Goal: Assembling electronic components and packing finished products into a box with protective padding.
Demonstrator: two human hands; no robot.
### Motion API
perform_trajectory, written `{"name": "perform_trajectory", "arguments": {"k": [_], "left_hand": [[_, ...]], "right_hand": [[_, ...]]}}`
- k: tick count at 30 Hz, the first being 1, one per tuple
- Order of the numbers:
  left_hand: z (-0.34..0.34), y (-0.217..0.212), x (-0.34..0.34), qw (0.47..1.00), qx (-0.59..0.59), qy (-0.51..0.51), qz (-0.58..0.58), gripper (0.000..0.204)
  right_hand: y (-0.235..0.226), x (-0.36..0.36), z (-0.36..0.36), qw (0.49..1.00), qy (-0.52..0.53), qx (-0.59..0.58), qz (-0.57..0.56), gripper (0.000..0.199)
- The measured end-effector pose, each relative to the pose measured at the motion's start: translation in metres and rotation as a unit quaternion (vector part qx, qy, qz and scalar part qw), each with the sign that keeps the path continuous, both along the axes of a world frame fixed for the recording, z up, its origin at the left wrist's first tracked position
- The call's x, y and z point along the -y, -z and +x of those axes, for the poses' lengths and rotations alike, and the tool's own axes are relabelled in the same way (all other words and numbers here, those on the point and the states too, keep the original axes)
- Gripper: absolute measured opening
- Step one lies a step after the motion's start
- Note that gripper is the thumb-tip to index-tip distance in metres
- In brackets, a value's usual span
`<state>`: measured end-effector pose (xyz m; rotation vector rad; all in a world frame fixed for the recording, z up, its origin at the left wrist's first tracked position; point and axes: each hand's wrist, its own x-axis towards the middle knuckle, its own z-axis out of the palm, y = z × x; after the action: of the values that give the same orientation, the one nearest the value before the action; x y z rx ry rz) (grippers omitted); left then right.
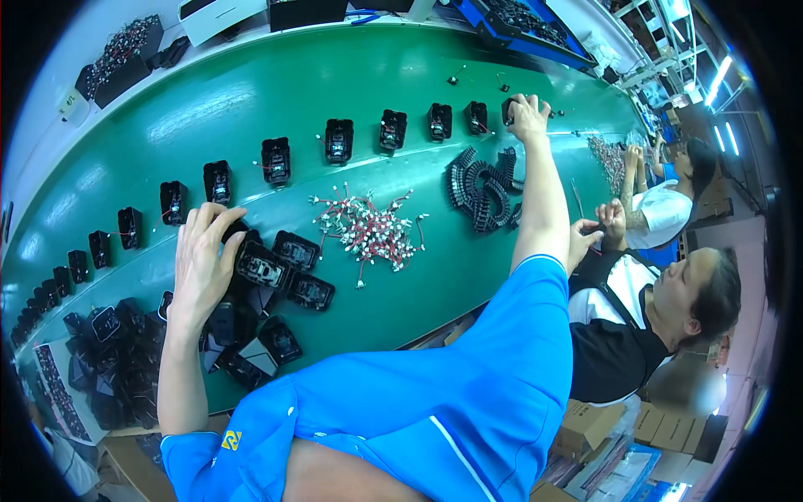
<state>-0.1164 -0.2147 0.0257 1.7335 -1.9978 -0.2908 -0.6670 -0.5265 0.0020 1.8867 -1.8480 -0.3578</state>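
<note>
My left hand (201, 259) is curled at the near left, thumb and fingers around a black plastic housing at the edge of a loose pile of open black housings (266, 266). My right arm is stretched far out to the right. That right hand (529, 117) grips another black housing (507, 111) at the right end of a curved row. In this row, open black housings (338, 140) stand apart from each other, several with thin red-and-white wires at their sides. Between my arms lies a heap of short red wires with white connectors (372, 230).
Coiled strips of small black parts (485, 188) lie beside my right forearm. A co-worker (636, 309) sits close on the right, holding a small part; another (669, 197) works farther off. More black housings (117, 351) fill the left. A blue tray (502, 38) stands at the back.
</note>
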Motion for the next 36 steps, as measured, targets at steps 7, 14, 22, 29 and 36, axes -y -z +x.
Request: {"name": "perform_trajectory", "arguments": {"k": [7, 14, 22, 29, 36], "left_hand": [[0.001, -0.002, 0.008, 0.999, -0.008, -0.029, 0.030, 0.022], [0.005, -0.003, 0.006, 0.999, -0.020, -0.045, 0.008, 0.019], [0.025, -0.003, -0.014, 0.995, -0.046, -0.080, 0.032, 0.021], [0.049, 0.023, -0.028, 0.997, -0.034, -0.074, 0.019, 0.031], [0.052, 0.014, -0.032, 0.872, -0.473, -0.119, 0.040, 0.057]], "right_hand": [[0.001, 0.019, 0.002, 0.994, -0.007, -0.017, 0.107, 0.022], [-0.033, 0.045, 0.019, 0.989, 0.047, 0.120, 0.076, 0.035], [0.048, 0.120, 0.085, 0.941, 0.016, 0.322, 0.106, 0.029], [0.066, 0.153, 0.053, 0.858, -0.068, 0.509, 0.029, 0.013], [-0.048, -0.022, 0.218, 0.660, -0.262, 0.699, 0.084, 0.013]]}}
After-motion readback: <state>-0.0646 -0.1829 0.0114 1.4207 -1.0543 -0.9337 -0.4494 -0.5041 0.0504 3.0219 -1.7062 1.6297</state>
